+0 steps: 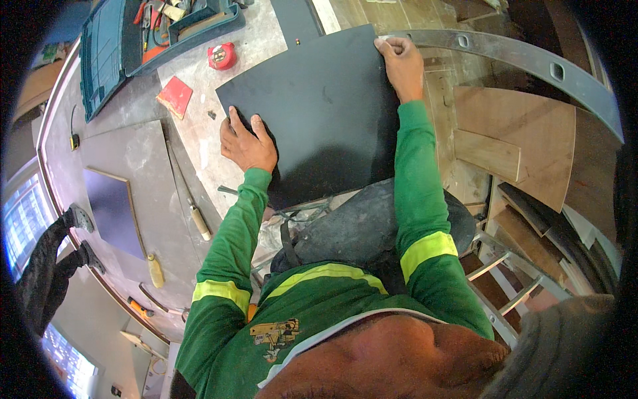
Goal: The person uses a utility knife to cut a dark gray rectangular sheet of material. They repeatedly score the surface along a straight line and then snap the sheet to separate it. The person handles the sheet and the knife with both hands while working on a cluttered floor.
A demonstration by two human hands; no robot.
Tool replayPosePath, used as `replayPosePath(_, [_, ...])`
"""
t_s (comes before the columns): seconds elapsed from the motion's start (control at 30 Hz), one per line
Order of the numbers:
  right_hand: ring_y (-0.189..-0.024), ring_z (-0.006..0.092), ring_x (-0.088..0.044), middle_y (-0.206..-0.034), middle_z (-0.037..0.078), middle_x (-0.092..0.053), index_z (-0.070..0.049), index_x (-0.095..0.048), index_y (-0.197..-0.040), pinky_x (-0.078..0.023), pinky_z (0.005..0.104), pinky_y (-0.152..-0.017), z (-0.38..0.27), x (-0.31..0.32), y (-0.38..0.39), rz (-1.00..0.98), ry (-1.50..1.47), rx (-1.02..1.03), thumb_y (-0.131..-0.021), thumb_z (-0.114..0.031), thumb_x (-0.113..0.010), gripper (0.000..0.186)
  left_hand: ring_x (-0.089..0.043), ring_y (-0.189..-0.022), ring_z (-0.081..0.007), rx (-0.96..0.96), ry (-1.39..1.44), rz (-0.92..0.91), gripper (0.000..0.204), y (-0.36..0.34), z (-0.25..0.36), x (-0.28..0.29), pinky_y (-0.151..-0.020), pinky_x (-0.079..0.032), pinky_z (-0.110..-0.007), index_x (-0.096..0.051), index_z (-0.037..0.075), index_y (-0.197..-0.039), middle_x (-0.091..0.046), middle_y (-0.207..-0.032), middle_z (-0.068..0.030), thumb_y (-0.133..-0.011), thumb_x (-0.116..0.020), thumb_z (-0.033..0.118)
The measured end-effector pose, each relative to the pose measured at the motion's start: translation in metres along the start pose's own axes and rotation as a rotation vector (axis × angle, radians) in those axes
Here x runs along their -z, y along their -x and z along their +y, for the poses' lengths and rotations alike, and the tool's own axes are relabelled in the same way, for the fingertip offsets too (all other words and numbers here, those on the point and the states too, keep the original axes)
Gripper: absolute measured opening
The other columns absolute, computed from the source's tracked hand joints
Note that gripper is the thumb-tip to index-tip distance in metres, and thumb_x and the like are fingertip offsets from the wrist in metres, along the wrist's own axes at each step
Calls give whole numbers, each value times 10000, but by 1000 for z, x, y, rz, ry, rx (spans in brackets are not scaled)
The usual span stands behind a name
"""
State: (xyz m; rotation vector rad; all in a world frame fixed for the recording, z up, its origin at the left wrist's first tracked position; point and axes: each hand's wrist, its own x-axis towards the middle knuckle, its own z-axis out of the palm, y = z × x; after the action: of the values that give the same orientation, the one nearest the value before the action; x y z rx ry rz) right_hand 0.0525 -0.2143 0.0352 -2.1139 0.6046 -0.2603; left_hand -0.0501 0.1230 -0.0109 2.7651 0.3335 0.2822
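Note:
A large dark grey panel (pixel 325 113) lies before me, its near edge by my knees. My left hand (pixel 248 145) holds its left edge, the thumb lying on the face and the fingers at the rim. At the far right corner my right hand (pixel 403 63) pinches the panel with bent fingers. A small pale spot shows at those fingertips, too small to name. Beyond the far edge lies another dark strip (pixel 298 23). To the left of the panel are a red tape measure (pixel 222 56) and a red square sheet (pixel 175 97).
An opened teal toolbox (pixel 206 25) with tools stands far left. A long metal level (pixel 512 53) curves across the far right, near wooden boards (pixel 518 136). A wooden-handled tool (pixel 200 223) and a yellow bottle (pixel 155 270) lie left. Another person's legs (pixel 50 263) show at left; a ladder (pixel 515 292) stands right.

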Motion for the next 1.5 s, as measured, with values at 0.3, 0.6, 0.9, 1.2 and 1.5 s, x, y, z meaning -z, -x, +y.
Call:
replayPosePath(0.3, [-989, 401, -714, -1036, 235, -749, 16, -693, -1091, -553, 473, -901, 3, -24, -58, 86, 147, 97, -939, -467, -709, 506, -432, -1372, -390, -33, 22, 36, 604, 0, 0, -3, -1132, -277, -579, -449, 104, -1543, -488, -1453, -229, -1041, -540, 428])
replayPosePath(0.6, [-987, 431, -716, -1026, 264, -748, 12, -756, -1052, -545, 492, -910, 8, -5, 5, -118, 201, 78, -917, -566, -687, 597, -460, -1355, -397, -32, -7, 67, 594, 2, -5, -6, -1125, -299, -583, -462, 127, -1539, -513, -1445, -221, -1053, -521, 463])
replayPosePath(0.9, [-1095, 408, -696, -1106, 288, -730, 9, -756, -1110, -519, 469, -987, 46, -10, -72, -223, 41, -171, -940, -570, -664, 610, -442, -1375, -386, -30, 29, 40, 607, 5, 4, -5, -1126, -288, -588, -455, 105, -1536, -504, -1444, -233, -1039, -546, 441])
replayPosePath(1.2, [-1230, 264, -638, -1380, 206, -651, 98, -519, -1450, -455, 367, -1090, -19, 41, 55, -365, -428, -22, -903, -134, -763, 642, -480, -1386, -380, 267, 813, 105, 833, -22, -18, 15, -1174, -349, -470, -446, -73, -1499, -504, -1526, -218, -964, -700, 513])
replayPosePath(1.5, [-1089, 126, -617, -1156, 18, -682, 9, -652, -1280, -493, 298, -995, -136, 209, 183, -369, -759, 337, -894, 8, -746, 397, -623, -1212, -245, -128, 1496, -261, 368, -32, -63, 182, -1043, -490, -416, -592, 55, -1396, -650, -1371, -99, -1029, -618, 72])
